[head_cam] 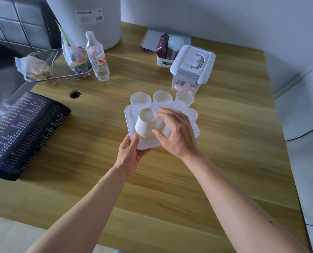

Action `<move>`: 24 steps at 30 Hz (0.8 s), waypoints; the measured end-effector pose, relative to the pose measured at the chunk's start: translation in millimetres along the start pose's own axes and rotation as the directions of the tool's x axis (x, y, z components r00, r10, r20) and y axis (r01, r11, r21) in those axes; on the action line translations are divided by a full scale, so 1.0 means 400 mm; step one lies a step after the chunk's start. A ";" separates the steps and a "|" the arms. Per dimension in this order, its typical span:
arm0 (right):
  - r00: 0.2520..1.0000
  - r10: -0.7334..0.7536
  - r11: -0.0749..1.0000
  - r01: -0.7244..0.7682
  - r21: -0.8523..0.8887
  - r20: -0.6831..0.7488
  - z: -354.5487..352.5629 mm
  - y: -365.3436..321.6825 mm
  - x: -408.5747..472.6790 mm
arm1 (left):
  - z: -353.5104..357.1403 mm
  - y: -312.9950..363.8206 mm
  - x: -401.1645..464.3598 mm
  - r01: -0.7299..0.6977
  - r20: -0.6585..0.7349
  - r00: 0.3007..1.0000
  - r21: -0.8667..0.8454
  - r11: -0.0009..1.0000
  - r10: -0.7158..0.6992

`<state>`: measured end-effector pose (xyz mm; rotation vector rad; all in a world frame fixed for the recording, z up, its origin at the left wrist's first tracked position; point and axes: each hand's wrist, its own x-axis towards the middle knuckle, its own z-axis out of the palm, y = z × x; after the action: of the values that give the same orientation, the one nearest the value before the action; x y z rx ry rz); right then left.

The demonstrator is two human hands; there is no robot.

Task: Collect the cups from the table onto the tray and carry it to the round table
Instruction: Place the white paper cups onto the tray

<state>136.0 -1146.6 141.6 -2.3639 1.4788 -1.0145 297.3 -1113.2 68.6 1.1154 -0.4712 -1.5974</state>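
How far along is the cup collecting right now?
Mostly done: several cups already sit on the tray, and no loose cups show on the table. In hand: the left hand grips the tray's near corner while the right hand hovers by the tilted front cup, fingers apparently touching it. Left: settle that cup and carry the tray to the round table, which is out of view.

White paper cups (pixel 145 125) stand upright, crowded together on a white tray (pixel 130 121) above the wooden table (pixel 225 161).

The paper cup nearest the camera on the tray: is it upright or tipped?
Tipped. The paper cup leans with its open mouth up and left, while the right hand touches it.
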 end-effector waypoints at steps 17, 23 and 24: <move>0.819 0.539 0.840 -0.506 0.194 -0.196 -0.044 0.126 -0.219 | 0.029 -0.017 0.010 0.059 -0.008 0.998 0.090 0.994 -0.059; 0.574 0.817 0.523 -0.776 0.351 0.053 -0.055 0.168 -0.265 | 0.032 -0.018 0.000 0.060 0.016 0.998 0.113 0.992 -0.063; 0.545 0.832 0.474 -0.797 0.375 0.107 -0.056 0.176 -0.270 | 0.031 -0.019 -0.002 0.062 0.019 0.998 0.116 0.991 -0.064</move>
<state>41.1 -1085.2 75.9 -1.0589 1.9017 -0.9827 282.5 -1112.9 69.0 1.2106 -0.5536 -1.6563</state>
